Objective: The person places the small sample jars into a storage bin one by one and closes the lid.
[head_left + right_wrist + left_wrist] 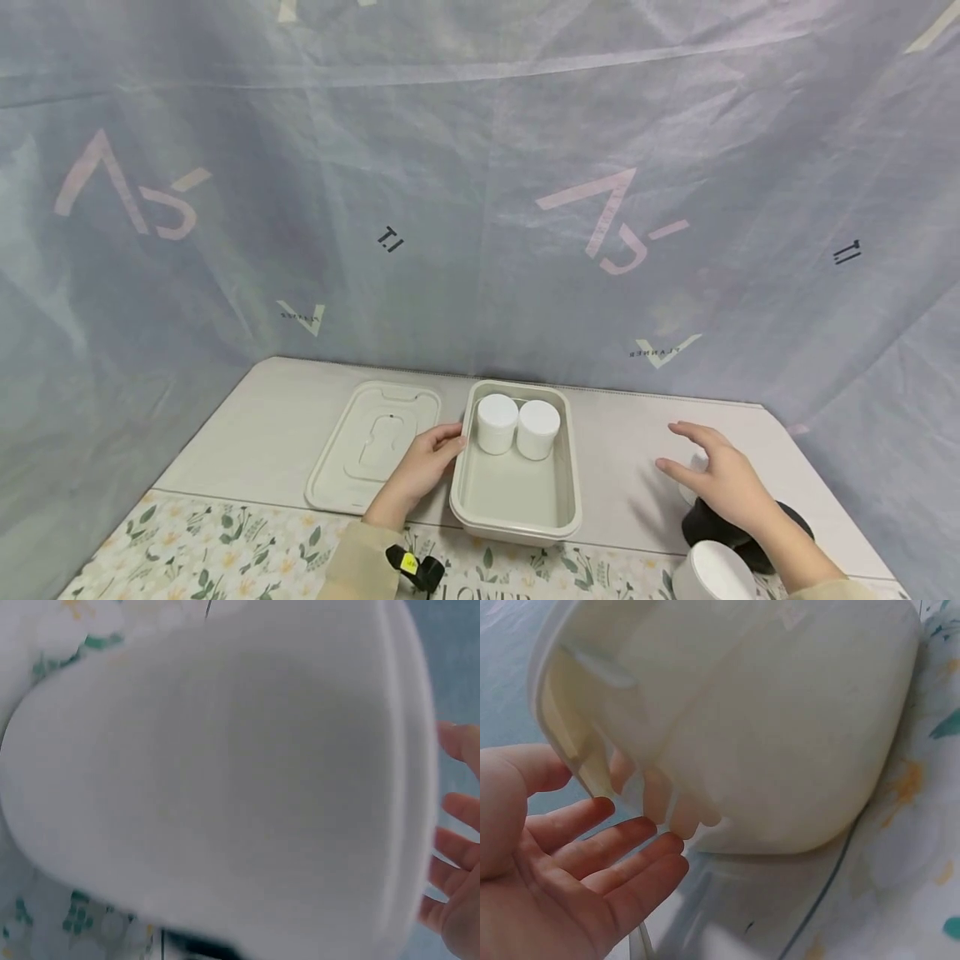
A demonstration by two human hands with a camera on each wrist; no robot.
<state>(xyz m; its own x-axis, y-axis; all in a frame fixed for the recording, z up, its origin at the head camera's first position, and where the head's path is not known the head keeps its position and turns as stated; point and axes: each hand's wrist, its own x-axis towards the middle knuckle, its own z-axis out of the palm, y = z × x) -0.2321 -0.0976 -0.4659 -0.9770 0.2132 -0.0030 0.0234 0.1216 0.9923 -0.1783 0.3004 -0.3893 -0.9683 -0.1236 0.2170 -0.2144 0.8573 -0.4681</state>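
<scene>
Tub (519, 492): sitting centre on mat (615, 450), opening facing up, long axis running 12–6.
White jars (497, 421): standing paired at tub's 12 end.
Left hand (423, 460): touching tub's 9 side, fingers loosely spread.
Right hand (716, 473): hanging at tub's 3, thumb and fingers apart.
Lid (341, 462): lying at 9, axis slanting 1–7.
Flowered cloth (247, 550): covering 6 side.
Grey-blue curtain (450, 167): hanging at 12.

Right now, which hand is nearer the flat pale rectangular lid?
Left: the left hand is by the right edge of the lid; the right hand is far to its right.
</scene>
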